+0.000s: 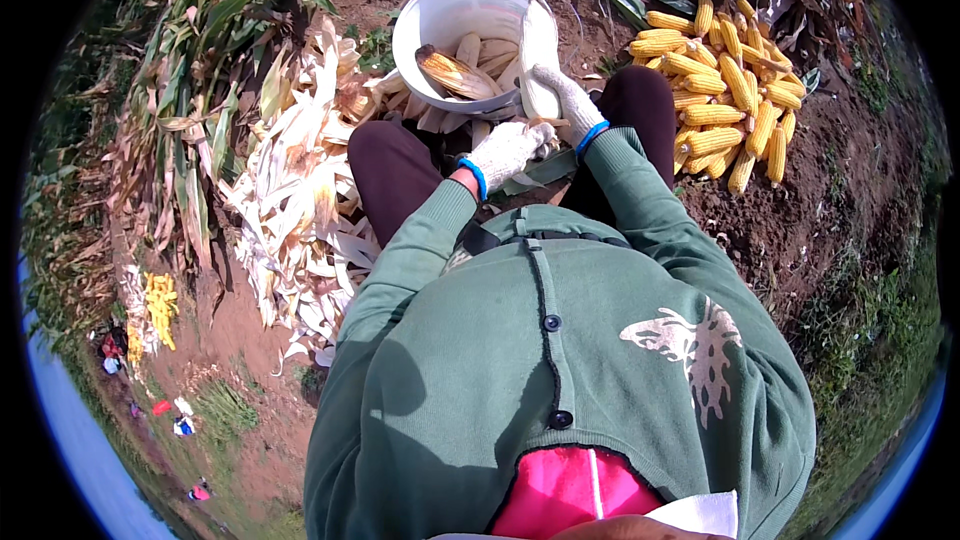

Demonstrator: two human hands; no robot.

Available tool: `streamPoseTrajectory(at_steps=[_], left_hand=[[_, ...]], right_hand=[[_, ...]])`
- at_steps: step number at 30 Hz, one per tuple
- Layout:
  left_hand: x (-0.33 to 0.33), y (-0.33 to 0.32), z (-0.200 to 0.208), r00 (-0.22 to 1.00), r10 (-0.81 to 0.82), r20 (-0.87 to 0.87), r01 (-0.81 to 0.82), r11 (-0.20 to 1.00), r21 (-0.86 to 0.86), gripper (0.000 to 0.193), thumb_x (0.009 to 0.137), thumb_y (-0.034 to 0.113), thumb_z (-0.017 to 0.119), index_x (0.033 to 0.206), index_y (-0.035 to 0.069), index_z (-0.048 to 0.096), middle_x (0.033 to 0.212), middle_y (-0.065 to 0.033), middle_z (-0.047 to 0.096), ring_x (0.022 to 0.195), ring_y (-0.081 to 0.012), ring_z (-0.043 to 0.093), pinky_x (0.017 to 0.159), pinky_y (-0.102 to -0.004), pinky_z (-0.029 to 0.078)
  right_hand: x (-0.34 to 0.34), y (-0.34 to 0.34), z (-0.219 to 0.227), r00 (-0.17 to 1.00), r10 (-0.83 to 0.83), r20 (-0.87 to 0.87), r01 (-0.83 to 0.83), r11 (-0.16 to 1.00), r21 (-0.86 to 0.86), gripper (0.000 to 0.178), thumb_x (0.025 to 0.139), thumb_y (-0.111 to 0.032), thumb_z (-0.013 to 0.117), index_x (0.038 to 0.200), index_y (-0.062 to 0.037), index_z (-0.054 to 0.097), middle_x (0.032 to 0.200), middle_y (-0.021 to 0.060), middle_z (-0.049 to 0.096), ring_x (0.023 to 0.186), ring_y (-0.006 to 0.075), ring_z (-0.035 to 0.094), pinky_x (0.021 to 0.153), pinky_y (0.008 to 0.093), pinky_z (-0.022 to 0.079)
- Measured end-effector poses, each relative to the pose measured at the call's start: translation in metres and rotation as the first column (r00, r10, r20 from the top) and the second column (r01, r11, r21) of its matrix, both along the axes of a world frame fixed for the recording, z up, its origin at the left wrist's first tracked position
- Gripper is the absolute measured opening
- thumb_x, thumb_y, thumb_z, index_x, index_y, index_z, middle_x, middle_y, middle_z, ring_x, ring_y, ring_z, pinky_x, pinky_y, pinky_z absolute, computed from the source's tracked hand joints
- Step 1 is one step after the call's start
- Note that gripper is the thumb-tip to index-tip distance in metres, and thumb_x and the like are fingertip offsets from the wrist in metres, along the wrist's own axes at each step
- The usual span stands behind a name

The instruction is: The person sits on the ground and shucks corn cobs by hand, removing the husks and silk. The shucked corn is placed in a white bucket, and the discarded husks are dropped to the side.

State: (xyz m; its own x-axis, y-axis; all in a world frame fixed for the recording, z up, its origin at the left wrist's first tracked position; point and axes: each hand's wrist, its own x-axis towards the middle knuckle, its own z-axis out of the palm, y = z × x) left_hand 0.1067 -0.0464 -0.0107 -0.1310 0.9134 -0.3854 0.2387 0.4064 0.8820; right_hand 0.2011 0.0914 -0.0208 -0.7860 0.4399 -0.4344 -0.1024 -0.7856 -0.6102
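Note:
An ear of corn in its pale husk stands nearly upright against the right side of a white bucket, its dark tip pointing away from me. My right hand, in a white knit glove with a blue cuff, is closed around its lower part. At the butt end, by the short stalk, my left hand in a matching glove has its fingers curled closed; what exactly they pinch is partly hidden. Inside the white bucket lie several unhusked ears, one with a browned husk.
Husked yellow cobs are heaped on the soil to the right. A pile of dry husks spreads left of my knees, beside leaning corn stalks. Farther left are another yellow cob heap and small distant figures.

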Motion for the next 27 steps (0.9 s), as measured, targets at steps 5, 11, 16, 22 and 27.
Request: streamPoseTrajectory(at_steps=[5,11,16,22,27], left_hand=[[0.003,0.010,-0.001,0.993,0.026,-0.119,-0.039,0.993,-0.115,0.043,0.097,0.041,0.047,0.099,0.002,0.066,0.083,-0.0104,0.066,0.077,-0.0215,0.058,0.070,-0.0341,0.045],[-0.001,0.017,-0.048,0.844,-0.106,-0.525,0.093,0.994,-0.051,0.054,0.094,0.046,0.044,0.102,-0.002,0.065,0.100,-0.0277,0.064,0.097,-0.0429,0.060,0.087,-0.0479,0.045],[-0.003,0.020,-0.065,0.793,-0.172,-0.584,0.131,0.985,-0.111,0.052,0.093,0.045,0.042,0.102,0.000,0.065,0.101,-0.0279,0.063,0.098,-0.0428,0.060,0.086,-0.0490,0.045],[0.015,0.011,0.025,0.998,0.021,-0.056,-0.023,0.999,-0.030,0.039,0.102,0.032,0.039,0.104,0.001,0.062,0.086,-0.0114,0.065,0.079,-0.0235,0.060,0.075,-0.0350,0.047],[0.010,0.000,-0.006,0.882,0.157,0.444,-0.146,0.988,-0.058,0.039,0.104,0.036,0.038,0.120,0.005,0.055,0.090,-0.0041,0.059,0.079,-0.0107,0.057,0.071,-0.0252,0.050]], right_hand=[[-0.012,0.011,-0.032,0.943,-0.273,0.189,0.169,0.885,0.434,0.039,0.083,-0.022,0.072,0.113,-0.0010,0.058,0.094,0.0102,0.067,0.076,0.0183,0.066,0.065,0.0318,0.055],[-0.019,0.008,-0.040,0.845,-0.474,0.245,0.155,0.658,0.737,0.057,0.072,-0.028,0.080,0.117,-0.0010,0.056,0.099,0.0120,0.068,0.088,0.0212,0.067,0.078,0.0340,0.054],[-0.020,0.002,-0.025,0.789,-0.548,0.279,0.088,0.550,0.831,0.063,0.070,-0.030,0.081,0.119,-0.0014,0.055,0.103,0.0140,0.068,0.094,0.0230,0.067,0.084,0.0342,0.052],[-0.004,0.021,-0.024,0.965,-0.223,0.137,0.176,0.940,0.292,0.036,0.084,-0.022,0.070,0.107,0.0041,0.061,0.089,0.0116,0.068,0.073,0.0195,0.067,0.065,0.0308,0.056],[-0.002,0.007,0.010,1.000,0.007,-0.024,-0.006,1.000,0.018,0.050,0.090,-0.031,0.062,0.120,0.0074,0.050,0.095,0.0181,0.065,0.075,0.0237,0.068,0.064,0.0330,0.058]])
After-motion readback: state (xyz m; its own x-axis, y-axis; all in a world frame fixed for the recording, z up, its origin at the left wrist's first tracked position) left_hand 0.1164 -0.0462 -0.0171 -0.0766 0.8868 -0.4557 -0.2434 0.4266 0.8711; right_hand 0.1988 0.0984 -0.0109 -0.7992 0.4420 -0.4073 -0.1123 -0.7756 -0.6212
